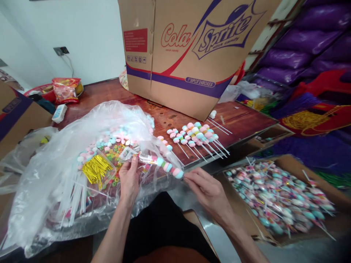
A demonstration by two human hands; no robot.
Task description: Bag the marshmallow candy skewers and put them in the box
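Note:
My left hand (129,179) is closed, pinching a clear plastic sleeve (144,158) with a printed white end. A skewer of pink, blue and green marshmallow candies (168,167) lies in line with the sleeve, its far end apparently inside. At the near end, my right hand (207,188) grips the skewer with thumb and fingers; the stick itself is mostly hidden. Beyond the hands, several candy skewers (195,134) are piled on the table. To the left of my left hand, gold twist ties (97,168) and white sticks (73,201) lie among loose candies.
A large clear plastic sheet (90,117) spreads over the table (161,113). Behind stands a tall cardboard carton (175,80). At the right, below table level, an open box (298,166) holds many wrapped skewers. Purple packages (304,40) are stacked beyond.

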